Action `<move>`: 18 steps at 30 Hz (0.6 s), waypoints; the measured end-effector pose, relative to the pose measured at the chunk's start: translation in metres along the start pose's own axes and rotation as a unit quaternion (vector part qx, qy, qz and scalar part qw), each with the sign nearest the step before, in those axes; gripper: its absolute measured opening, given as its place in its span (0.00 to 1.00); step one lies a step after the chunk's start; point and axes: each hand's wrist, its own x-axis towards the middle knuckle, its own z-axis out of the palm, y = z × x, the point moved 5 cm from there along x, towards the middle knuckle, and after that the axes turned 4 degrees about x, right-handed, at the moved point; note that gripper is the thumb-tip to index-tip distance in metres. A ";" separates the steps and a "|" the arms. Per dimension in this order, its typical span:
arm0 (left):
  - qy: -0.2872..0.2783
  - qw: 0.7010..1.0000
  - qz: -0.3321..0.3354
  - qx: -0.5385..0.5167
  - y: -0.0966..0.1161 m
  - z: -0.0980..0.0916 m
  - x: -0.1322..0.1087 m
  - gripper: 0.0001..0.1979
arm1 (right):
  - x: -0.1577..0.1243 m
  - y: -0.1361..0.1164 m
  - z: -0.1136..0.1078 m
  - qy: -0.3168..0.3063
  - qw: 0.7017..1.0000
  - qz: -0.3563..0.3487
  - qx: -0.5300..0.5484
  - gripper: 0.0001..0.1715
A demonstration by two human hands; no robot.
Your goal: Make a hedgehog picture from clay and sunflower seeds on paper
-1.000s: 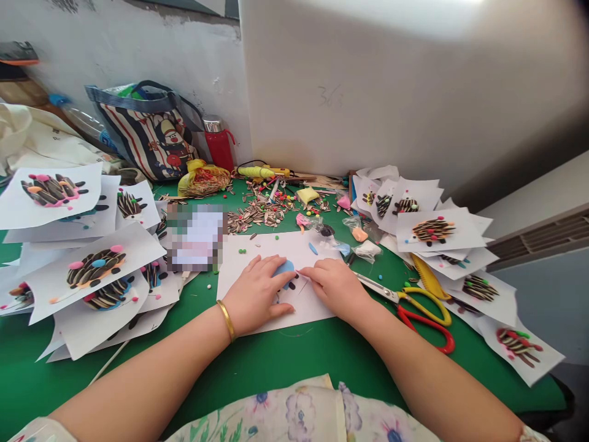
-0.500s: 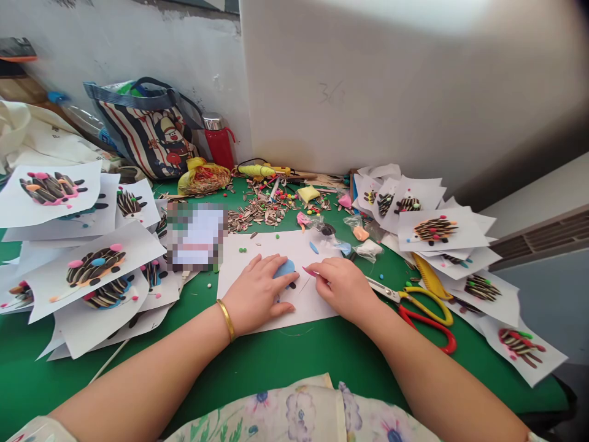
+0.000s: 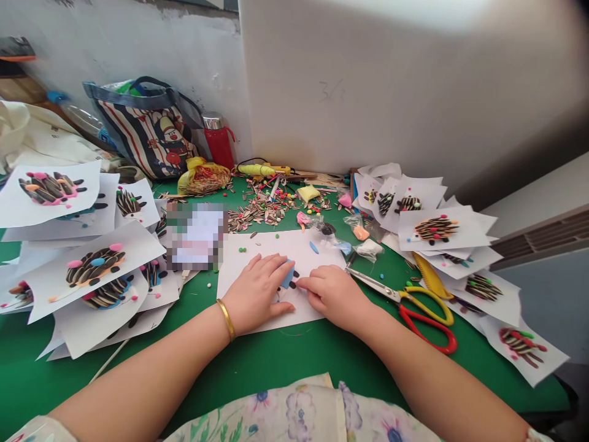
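My left hand [image 3: 264, 287] lies flat with fingers spread on a sheet of white paper [image 3: 239, 270], holding it down. Partly under its fingers is a flattened blue clay shape [image 3: 288, 279] with small black clay bits [image 3: 293, 284] at its right edge. My right hand [image 3: 332, 293] rests on the paper just right of the shape, fingers curled in and the index fingertip close to the black bits. Whatever may be under or between its fingertips is hidden. A small blue clay oval [image 3: 313, 247] lies higher on the sheet.
Scissors [image 3: 400, 296] lie open beside my right hand. Sunflower seeds [image 3: 257, 212], bagged clay [image 3: 368, 249] and a phone [image 3: 197, 236] are beyond the paper. Stacked cards with seed hedgehogs [image 3: 94, 267] stand at left, more cards [image 3: 442, 230] at right. A red bottle [image 3: 219, 144] stands behind.
My right hand has moved slightly left and down, its index fingertip now by the black bits. The pink clay piece it pinched is out of sight. My left hand stays nearly still.
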 end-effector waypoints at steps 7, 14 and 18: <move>0.004 1.000 0.001 -0.004 0.000 -0.002 0.001 0.42 | -0.001 -0.005 -0.005 -0.003 0.998 0.012 0.057 0.17; 0.001 1.000 0.000 -0.005 -0.003 -0.001 0.001 0.40 | -0.001 0.020 -0.014 0.052 0.993 0.083 0.067 0.20; 0.006 1.000 -0.011 -0.006 -0.007 -0.002 0.002 0.41 | -0.001 0.040 -0.017 0.050 0.990 0.131 -0.009 0.19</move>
